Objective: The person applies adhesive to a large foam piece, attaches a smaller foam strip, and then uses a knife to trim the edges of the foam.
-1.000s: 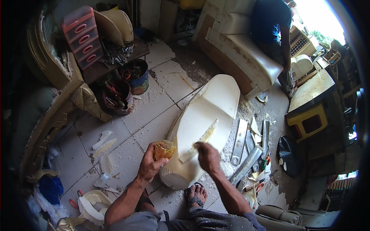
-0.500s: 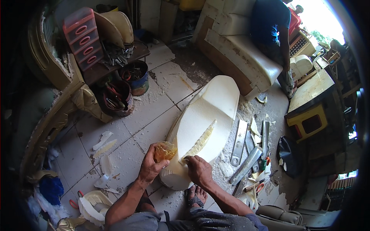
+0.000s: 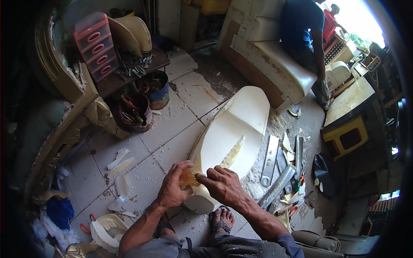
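Note:
A long, cream foam seat pad (image 3: 216,137) stands on the floor before my feet, its near end between my legs. A yellowish, wet-looking streak of glue (image 3: 233,152) runs along its top. My left hand (image 3: 173,188) is closed round a small clear container of amber glue (image 3: 188,176), over the pad's near left side. Just right of it, my right hand (image 3: 223,184) has its fingers pinched, the tips at the container's mouth. Whatever those fingers hold is hidden behind them.
Long metal tools (image 3: 277,185) and foam scraps lie right of the pad. Two tool buckets (image 3: 155,92) stand at the far left beside a low table with a pink drawer unit (image 3: 95,45). A person (image 3: 303,30) leans by a cream sofa (image 3: 275,60) at the back.
My right hand has moved from the pad's surface up and left to the glue container. The left hand has shifted slightly right, still holding the container.

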A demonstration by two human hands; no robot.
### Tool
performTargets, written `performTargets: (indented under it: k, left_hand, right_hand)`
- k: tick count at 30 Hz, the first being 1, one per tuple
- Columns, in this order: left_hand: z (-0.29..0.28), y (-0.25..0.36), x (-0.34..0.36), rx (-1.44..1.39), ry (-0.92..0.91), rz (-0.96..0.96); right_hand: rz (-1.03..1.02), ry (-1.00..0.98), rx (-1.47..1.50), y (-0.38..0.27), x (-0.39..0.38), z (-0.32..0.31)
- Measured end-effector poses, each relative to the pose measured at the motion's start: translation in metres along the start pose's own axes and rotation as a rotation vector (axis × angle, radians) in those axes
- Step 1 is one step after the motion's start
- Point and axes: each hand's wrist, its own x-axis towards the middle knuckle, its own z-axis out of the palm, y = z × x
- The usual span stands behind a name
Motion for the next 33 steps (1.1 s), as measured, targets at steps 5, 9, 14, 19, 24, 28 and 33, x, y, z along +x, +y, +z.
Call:
performTargets:
  k: [5,9,14,19,24,28,33]
  left_hand:
    - [0.004,0.004,-0.002,0.100,-0.107,-0.065]
    - [0.005,-0.025,-0.002,0.045,0.105,-0.173]
    - [0.005,-0.049,0.001,-0.373,0.213,-0.233]
    - [0.008,-0.041,-0.003,-0.384,0.113,-0.241]
    - [0.002,-0.049,-0.006,-0.361,0.165,-0.229]
    - [0.000,-0.042,-0.004,-0.403,0.158,-0.240]
    - [-0.003,-0.039,-0.006,-0.403,0.152,-0.265]
  right_hand:
    - [0.020,-0.298,0.105,0.008,-0.005,-0.005]
    - [0.247,-0.600,0.219,0.035,-0.016,-0.019]
    - [0.692,-0.076,0.404,0.096,-0.024,0.023]
    - [0.750,-0.129,0.257,0.089,-0.035,0.056]
    - [0.550,-0.061,0.299,0.023,-0.042,0.061]
    - [0.411,-0.063,0.301,0.004,-0.046,0.060]
    - [0.519,0.192,0.592,0.027,-0.045,0.059]
